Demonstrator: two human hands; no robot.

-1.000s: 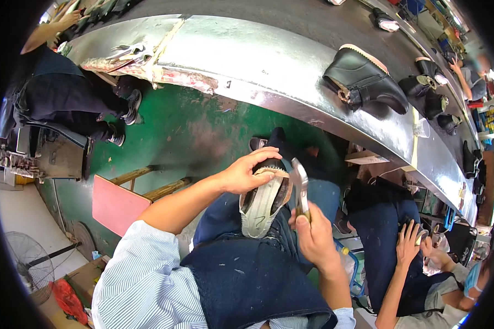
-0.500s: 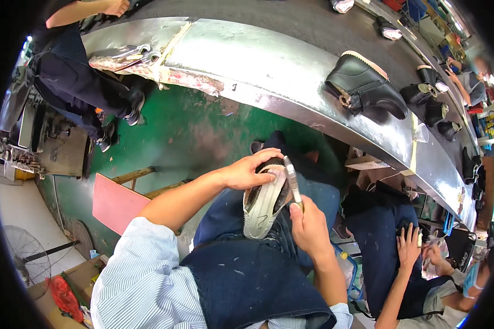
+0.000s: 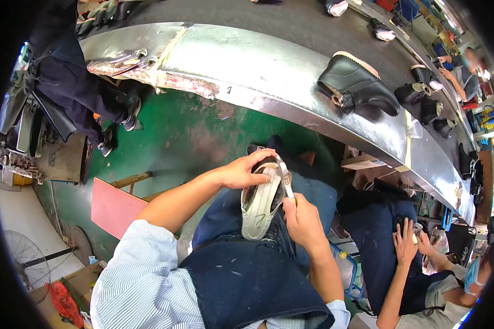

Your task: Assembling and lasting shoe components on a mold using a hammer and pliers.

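On my lap lies a dark shoe (image 3: pixel 260 205) turned sole up, its pale underside showing with a small dark mark near the close end. My left hand (image 3: pixel 247 171) is wrapped round its far end, thumb resting on the underside. In my right hand (image 3: pixel 304 222) is a silvery metal hand tool (image 3: pixel 286 176), pincer-like in shape, with a yellowish handle. Its curved head touches the shoe's far right edge. Exactly what the tool's tip bites on is too small to make out.
A metal-edged bench (image 3: pixel 269 82) curves across ahead, bearing a black ankle boot (image 3: pixel 359 85) and several more shoes. A pink board (image 3: pixel 115 207) stands at left, near a fan (image 3: pixel 24 263). At right a co-worker's hand (image 3: pixel 406 244) works close by; another person stands far left.
The tool's head has tipped left against the shoe's far edge, and my right hand has shifted slightly left. My left hand keeps its hold. The standing person's hand has left the picture.
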